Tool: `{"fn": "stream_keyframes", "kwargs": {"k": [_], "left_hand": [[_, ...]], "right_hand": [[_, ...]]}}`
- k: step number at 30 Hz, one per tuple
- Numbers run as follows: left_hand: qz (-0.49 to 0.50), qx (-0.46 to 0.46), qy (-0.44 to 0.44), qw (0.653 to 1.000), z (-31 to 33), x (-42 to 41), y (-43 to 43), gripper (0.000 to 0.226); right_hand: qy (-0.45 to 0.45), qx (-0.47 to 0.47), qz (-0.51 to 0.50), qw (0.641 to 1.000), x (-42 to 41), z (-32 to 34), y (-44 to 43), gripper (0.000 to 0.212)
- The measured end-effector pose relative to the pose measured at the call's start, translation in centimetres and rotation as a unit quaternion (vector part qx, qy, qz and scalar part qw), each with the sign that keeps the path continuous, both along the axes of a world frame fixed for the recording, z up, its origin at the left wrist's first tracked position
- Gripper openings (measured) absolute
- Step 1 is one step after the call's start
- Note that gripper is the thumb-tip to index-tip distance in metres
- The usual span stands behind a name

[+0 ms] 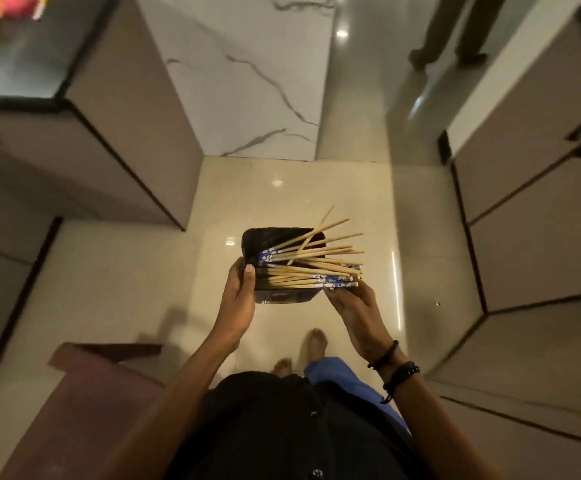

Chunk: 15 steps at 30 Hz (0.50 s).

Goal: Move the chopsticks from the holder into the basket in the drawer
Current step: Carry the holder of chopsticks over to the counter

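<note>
Floor [282,202]: glossy cream tile fills the middle of the view, and the person's bare feet [315,341] stand on it at 6 o'clock.
Cabinets: grey fronts with dark edging run down both sides, the left bank [126,116] at 10 o'clock and the right bank [541,220] at 3 o'clock.
Marble panel [247,81]: white with grey veins, up at 12 o'clock.
Tabletop [15,64]: a dark glossy top at 10 o'clock, with a blur of pink and yellow at its far corner.
Holder [275,231]: here's the one to watch. It's a dark rectangular box with rounded corners, carried in the air over the floor, dead centre.
Contents: the chopsticks [316,261] are all in the holder, lying crosswise and fanned out, with their ends jutting past its rim toward 3 o'clock.
Chopsticks' look: pale wood, each with one end wrapped in a blue-and-white pattern. Some patterned ends sit inside at 9 o'clock, others poke out at 4 o'clock. One stick crosses the rest, pointing to 1 o'clock.
Left hand [237,299]: grips the holder's 9 o'clock edge, thumb hooked over the rim.
Right hand [354,313]: fingers fairly straight, touching the patterned ends at 4 o'clock. Whether it also bears the holder, I can't tell.
Wrist bands [396,368]: dark cords on the right wrist.
</note>
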<state>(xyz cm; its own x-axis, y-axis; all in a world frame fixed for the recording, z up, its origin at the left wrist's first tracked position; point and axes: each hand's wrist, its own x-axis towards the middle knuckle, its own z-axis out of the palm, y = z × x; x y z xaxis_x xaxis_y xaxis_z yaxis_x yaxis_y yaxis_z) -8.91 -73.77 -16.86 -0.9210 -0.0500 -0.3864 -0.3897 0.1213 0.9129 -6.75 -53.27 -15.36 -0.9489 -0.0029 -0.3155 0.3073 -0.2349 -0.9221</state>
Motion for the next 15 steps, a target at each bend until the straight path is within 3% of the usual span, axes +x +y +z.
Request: {"fn": "stream_keyframes", "kwargs": {"k": [15], "left_hand": [[0.334, 0.006, -0.005, 0.943, 0.3, -0.2, -7.2, 0.037]], "right_hand": [[0.053, 0.109, 0.312, 0.942, -13.2, 0.1, -11.0, 0.031]]}}
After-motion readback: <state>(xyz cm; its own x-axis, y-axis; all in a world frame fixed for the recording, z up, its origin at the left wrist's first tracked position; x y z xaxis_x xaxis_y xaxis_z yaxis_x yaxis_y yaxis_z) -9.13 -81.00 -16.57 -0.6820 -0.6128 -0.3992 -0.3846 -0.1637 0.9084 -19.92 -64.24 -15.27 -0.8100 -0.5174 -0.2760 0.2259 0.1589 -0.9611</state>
